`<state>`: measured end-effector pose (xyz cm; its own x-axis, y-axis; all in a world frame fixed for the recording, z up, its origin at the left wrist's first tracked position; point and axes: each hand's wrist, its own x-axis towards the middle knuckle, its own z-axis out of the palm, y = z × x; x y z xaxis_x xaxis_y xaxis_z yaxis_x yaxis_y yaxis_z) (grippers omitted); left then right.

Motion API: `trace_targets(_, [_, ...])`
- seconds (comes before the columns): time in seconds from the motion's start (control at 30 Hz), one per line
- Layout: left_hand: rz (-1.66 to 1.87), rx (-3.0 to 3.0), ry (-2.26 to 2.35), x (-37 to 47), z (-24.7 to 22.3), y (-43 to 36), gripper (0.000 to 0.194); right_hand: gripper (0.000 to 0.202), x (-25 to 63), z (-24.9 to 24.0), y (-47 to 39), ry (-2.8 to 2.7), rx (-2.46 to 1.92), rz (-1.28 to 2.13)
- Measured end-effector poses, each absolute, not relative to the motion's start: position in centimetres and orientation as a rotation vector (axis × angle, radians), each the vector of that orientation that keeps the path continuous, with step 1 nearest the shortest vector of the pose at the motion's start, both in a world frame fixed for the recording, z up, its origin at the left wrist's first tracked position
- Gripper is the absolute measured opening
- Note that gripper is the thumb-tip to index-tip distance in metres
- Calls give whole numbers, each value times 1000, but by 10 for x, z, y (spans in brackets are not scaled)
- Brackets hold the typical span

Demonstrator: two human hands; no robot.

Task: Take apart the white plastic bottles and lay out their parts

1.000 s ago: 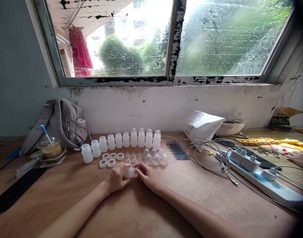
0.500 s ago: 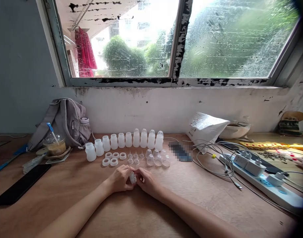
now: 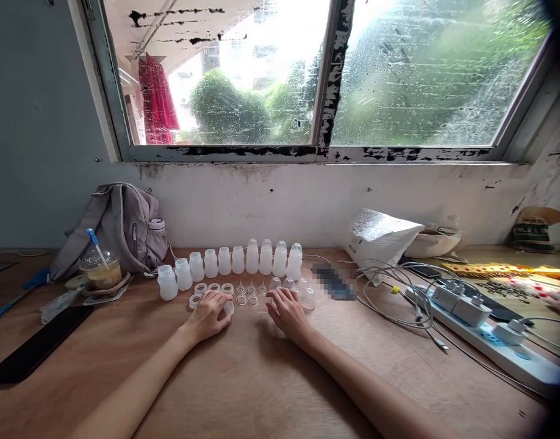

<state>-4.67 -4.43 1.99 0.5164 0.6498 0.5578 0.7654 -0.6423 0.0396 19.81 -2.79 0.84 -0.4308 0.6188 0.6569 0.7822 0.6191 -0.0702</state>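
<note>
Head: left hand (image 3: 210, 314) gripped a clear piece (image 3: 229, 308); freed right hand (image 3: 288, 312), grip unclear, moved to caps (image 3: 308, 300) toward the desk's (image 3: 262, 384) far edge.

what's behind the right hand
Beyond the right hand, the tops of several clear domed caps show, and farther back stands a row of frosted bottles. Whatever lies beneath the hand is covered, so its grip cannot be told.

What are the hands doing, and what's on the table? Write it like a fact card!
Left hand: holds a small clear piece
Right hand: at the clear caps; grip unclear
Back row: six uncapped bottles, four capped bottles
Before the bottles: white rings, clear teats
Left side: grey backpack, drink cup
Right side: white power strip
</note>
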Motion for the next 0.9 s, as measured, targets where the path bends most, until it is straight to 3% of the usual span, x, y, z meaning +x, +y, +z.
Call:
trace_targets(0.3, [-798,-2498,-1290,-53,14,-38,14,14,190,21,-10,-2368,-1235,-456])
trace_targets(0.7, [-708,-2436,-1466,-54,9,-36,19,30,181,26,4,-2544,-1486,-319])
trace_targets(0.9, [-746,-2404,-1463,-53,9,-36,22,26,184,29,-3,-2477,-1421,-343])
